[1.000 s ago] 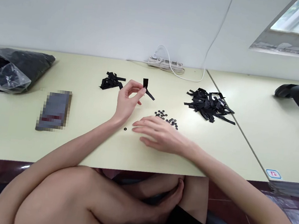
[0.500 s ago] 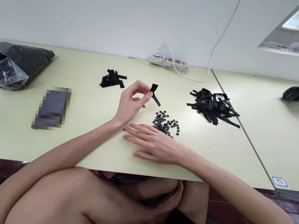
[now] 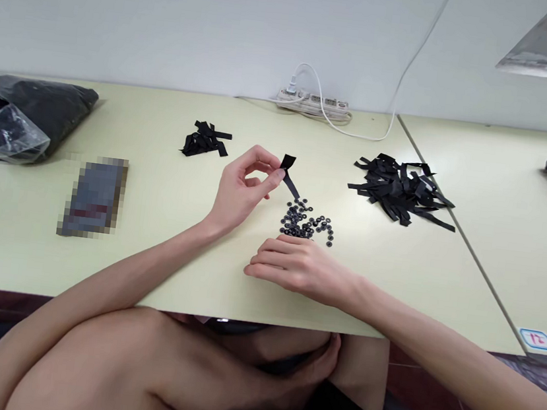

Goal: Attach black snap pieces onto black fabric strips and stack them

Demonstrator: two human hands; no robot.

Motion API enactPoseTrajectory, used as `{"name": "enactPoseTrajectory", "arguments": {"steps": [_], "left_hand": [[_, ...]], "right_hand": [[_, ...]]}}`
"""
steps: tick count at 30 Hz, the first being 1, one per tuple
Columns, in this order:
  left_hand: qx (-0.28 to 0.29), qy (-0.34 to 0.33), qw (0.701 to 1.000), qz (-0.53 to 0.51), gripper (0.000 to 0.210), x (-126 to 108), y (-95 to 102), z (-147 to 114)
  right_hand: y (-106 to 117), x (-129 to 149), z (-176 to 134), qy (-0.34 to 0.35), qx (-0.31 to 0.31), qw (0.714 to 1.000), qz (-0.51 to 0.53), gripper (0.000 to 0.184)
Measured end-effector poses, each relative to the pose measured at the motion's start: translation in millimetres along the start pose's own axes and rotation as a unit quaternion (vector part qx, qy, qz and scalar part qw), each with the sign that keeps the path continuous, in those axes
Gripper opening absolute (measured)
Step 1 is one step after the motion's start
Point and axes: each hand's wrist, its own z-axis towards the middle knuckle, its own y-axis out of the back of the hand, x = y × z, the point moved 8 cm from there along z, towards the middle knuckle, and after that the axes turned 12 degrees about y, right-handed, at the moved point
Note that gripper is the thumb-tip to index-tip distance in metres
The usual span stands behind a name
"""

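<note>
Between the thumb and fingertips of my left hand (image 3: 250, 185) is a folded black fabric strip (image 3: 290, 182), its two ends spreading apart above the table. Just right of it and lower lies a cluster of small black ring-shaped discs (image 3: 296, 221). My right hand (image 3: 303, 265) rests low over the table at the near edge of these discs. Its fingers are curled and closed, and whatever they may pinch is hidden from view.
A small heap of black strips (image 3: 204, 140) lies left of centre, a larger heap (image 3: 399, 190) at right. Further left are a pixelated dark object (image 3: 95, 196) and a plastic bag (image 3: 40, 113). A power strip (image 3: 328, 107) with a white cable sits by the wall.
My right hand has drawn back to the right and its spread fingers have curled closed. A small black bit by its fingertips is no longer visible. My left hand still holds the strip.
</note>
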Motion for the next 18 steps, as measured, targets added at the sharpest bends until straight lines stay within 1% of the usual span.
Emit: {"name": "enactPoseTrajectory", "arguments": {"steps": [5,9,14,18], "left_hand": [[0.005,-0.003,1.0,0.004,0.028,-1.9,-1.4,-1.5],[0.006,0.0,1.0,0.016,0.031,-3.3,-2.3,-1.7],[0.008,0.001,1.0,0.012,0.031,-6.4,-3.0,-2.4],[0.022,-0.009,1.0,0.015,0.028,-8.5,-5.1,-4.8]], "right_hand": [[-2.0,-4.2,-0.3,-0.031,-0.013,0.999,0.043,0.023],[-4.2,-8.7,-3.0,-0.044,-0.016,0.998,0.032,0.022],[-8.7,-9.1,-2.5,-0.035,0.027,0.999,0.015,0.028],[-9.6,-5.6,2.8,-0.015,0.068,0.997,-0.014,0.026]]}}
